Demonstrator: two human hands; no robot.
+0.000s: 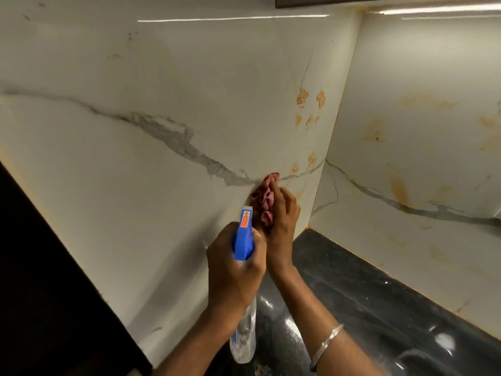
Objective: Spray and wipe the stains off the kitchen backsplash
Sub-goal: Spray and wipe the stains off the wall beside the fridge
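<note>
My left hand (233, 270) grips a spray bottle (244, 234) with a blue trigger head and a clear body, its nozzle aimed at the white marble backsplash (162, 77). My right hand (283, 221) presses a bunched pink cloth (264, 198) against the wall beside the nozzle. Orange-brown stains (309, 107) dot the wall above the cloth, near the inner corner. More orange stains (376, 130) smear the right-hand backsplash panel.
A black glossy countertop (379, 308) runs below the right-hand panel. A dark surface (40, 280) fills the lower left. A dark cabinet edge (379, 0) hangs at the top. A metal bangle (325, 346) circles my right wrist.
</note>
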